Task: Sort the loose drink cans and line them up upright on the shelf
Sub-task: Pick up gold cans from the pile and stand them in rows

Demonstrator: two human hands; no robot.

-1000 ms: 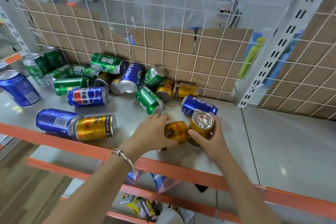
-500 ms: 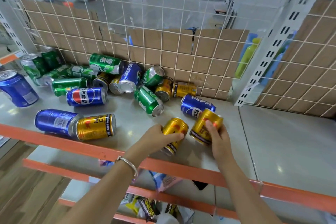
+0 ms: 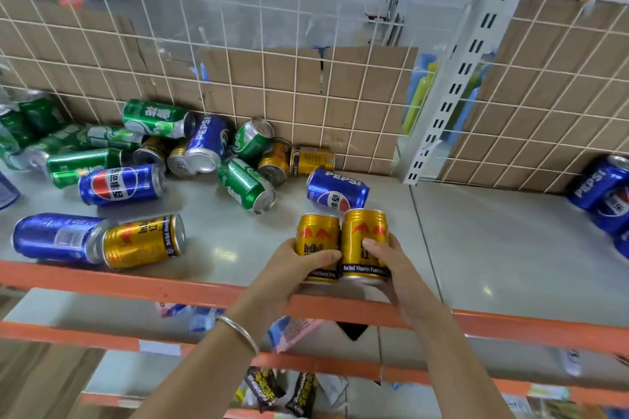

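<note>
Standing can pair (image 3: 327, 237) (touching); between grips (image 3: 289, 270) (image 3: 393, 264)

Single head cam, wide-angle; no second view, no overlap. Stands in front of shelf (image 3: 224, 241), looks forward and down across orange front edge (image 3: 136, 282). Near, arm's reach. Wire-mesh back (image 3: 272, 78) fills top of frame; lower shelf (image 3: 102, 313) shows along bottom.

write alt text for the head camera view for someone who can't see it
A person's left hand and right hand each grip a gold Red Bull can; the left can and right can stand upright side by side at the front of a grey shelf. Behind them, loose cans in green, blue and gold lie on their sides.
</note>
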